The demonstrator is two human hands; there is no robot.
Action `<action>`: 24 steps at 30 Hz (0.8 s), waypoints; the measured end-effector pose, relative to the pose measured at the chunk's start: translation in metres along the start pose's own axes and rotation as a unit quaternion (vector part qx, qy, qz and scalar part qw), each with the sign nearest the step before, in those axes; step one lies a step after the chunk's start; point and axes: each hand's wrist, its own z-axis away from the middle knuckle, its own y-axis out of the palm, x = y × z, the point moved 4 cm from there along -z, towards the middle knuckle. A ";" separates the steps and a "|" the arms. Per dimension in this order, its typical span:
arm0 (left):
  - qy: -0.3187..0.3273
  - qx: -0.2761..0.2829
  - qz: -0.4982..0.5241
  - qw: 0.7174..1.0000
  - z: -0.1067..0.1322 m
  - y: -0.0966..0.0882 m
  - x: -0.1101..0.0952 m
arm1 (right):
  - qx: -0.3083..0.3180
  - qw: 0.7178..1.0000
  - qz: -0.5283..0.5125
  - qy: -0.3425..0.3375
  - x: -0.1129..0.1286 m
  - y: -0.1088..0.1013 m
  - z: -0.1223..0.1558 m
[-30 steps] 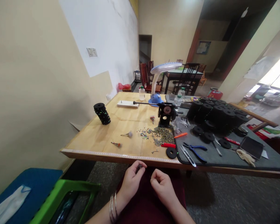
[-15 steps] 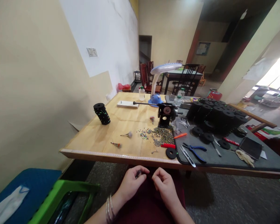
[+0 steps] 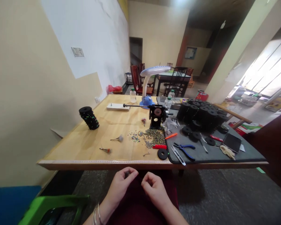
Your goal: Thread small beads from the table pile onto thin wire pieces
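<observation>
My left hand (image 3: 121,184) is in front of the table's near edge, above my lap, thumb and index finger pinched together. Something small and dark shows inside its curled fingers, too little to name. Just to its right, my right hand (image 3: 154,188) has its fingers curled and the thumb against them; whatever it may pinch is too fine to see. A gap separates the two hands. Beyond them on the wooden table (image 3: 72,150) lie a pile of small metal pieces (image 3: 155,137), scattered coloured beads (image 3: 135,136), a red tube-like piece (image 3: 159,147) and a black foam ring (image 3: 162,153).
A hand-cranked winder (image 3: 156,117) with a long shaft stands mid-table before a blue-based lamp (image 3: 147,101). Pliers (image 3: 186,150), a utility knife (image 3: 178,155) and stacked black foam spools (image 3: 201,115) occupy the grey mat. Another spool (image 3: 89,118) stands left. A green stool (image 3: 53,201) is lower left.
The view has turned right, so the table appears further left. My left thumb and index finger, apart earlier, now meet. My right hand stays curled.
</observation>
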 end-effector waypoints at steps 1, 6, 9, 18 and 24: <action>0.008 0.008 -0.015 1.000 0.000 0.000 0.000 | 0.002 1.000 0.015 -0.008 0.001 0.000 0.000; 0.048 0.033 -0.106 0.993 0.006 0.002 -0.002 | -0.038 0.992 0.076 -0.098 0.019 -0.009 0.007; 0.068 0.046 -0.137 0.987 0.009 0.003 -0.002 | -0.035 0.993 0.025 -0.106 0.021 -0.007 0.008; 0.090 0.067 -0.143 0.983 0.011 0.005 0.004 | 0.029 0.997 -0.078 -0.001 -0.006 0.014 0.001; 0.079 0.056 -0.143 0.985 0.013 0.006 -0.001 | 0.016 1.000 -0.010 -0.024 -0.002 0.009 0.004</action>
